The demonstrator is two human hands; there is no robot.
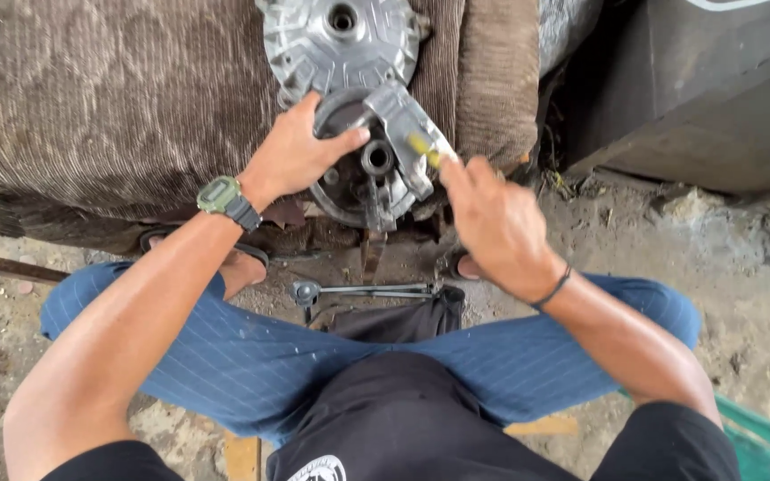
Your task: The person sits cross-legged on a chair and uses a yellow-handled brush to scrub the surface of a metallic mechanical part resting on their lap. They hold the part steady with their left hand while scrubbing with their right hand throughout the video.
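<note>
A round grey metal hub part [363, 183] rests against the edge of a brown cushioned seat [118, 98]. My left hand [294, 153], with a green watch on the wrist, grips the hub's rim at its upper left. My right hand [492, 218] holds a yellow-handled screwdriver [422, 148] whose tip points into a silver bracket [407, 125] on top of the hub. A second, finned silver metal cover [340, 40] lies on the seat just above.
A T-shaped socket wrench [358, 290] lies on the ground between my knees. I sit low in blue striped trousers on a dirt floor. A dark metal box [697, 98] stands at the upper right, a green object [759, 441] at the lower right.
</note>
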